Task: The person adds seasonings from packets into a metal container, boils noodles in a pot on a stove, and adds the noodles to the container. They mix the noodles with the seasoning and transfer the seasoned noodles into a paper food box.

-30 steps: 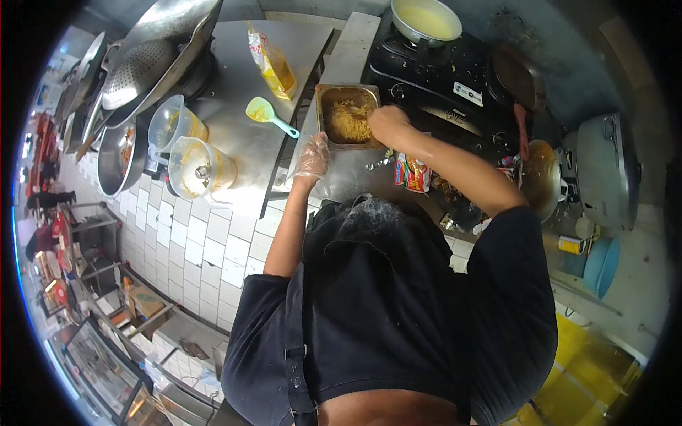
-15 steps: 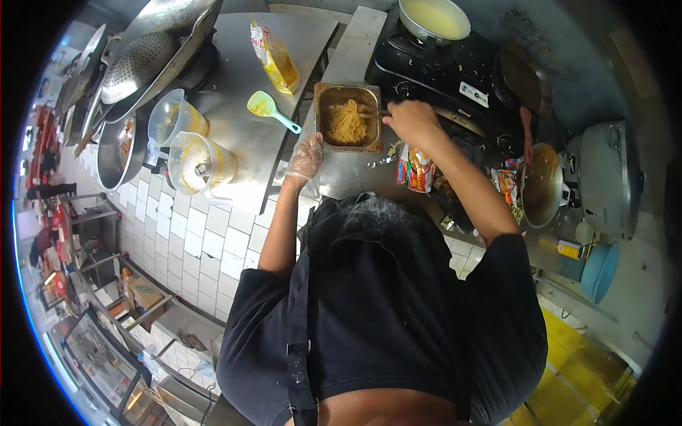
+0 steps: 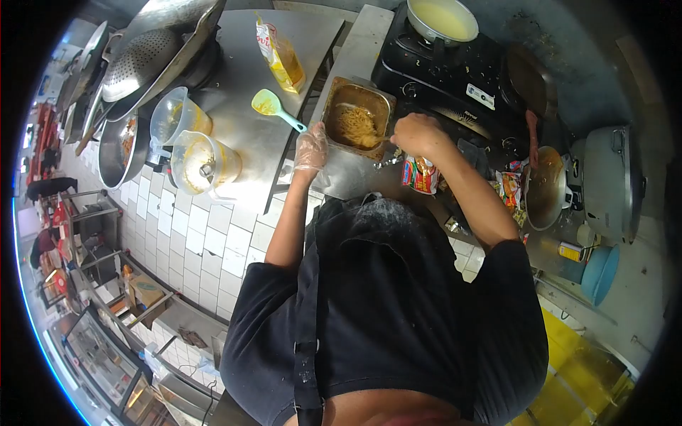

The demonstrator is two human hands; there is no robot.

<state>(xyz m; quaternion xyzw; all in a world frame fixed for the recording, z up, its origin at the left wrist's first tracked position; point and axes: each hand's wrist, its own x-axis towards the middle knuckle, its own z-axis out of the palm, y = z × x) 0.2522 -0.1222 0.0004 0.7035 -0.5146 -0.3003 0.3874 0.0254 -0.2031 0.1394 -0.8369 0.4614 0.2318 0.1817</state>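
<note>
A rectangular steel food pan (image 3: 331, 107) stands tilted at the counter's edge, with a clump of yellow-brown noodles (image 3: 357, 126) inside. My left hand (image 3: 311, 148), in a clear plastic glove, is closed on the pan's near left corner. On the other side, my right hand (image 3: 418, 135), ungloved, is closed around the handle of a metal utensil (image 3: 384, 140). Its far end is down among the noodles, so its kind is hard to tell. Close to my right hand lies a red and white seasoning packet (image 3: 420, 175).
A pale green scoop (image 3: 267, 103) and a yellow bag (image 3: 285, 65) are on the steel table to the left, near two plastic jugs (image 3: 213, 165). The black gas stove (image 3: 444, 82) holds a pot of pale yellow liquid (image 3: 442, 19). An oily wok (image 3: 545, 190) stands right.
The pan has turned and shifted slightly right, and the noodles lie lower and more spread in it. My right hand has moved a little down and right with the utensil.
</note>
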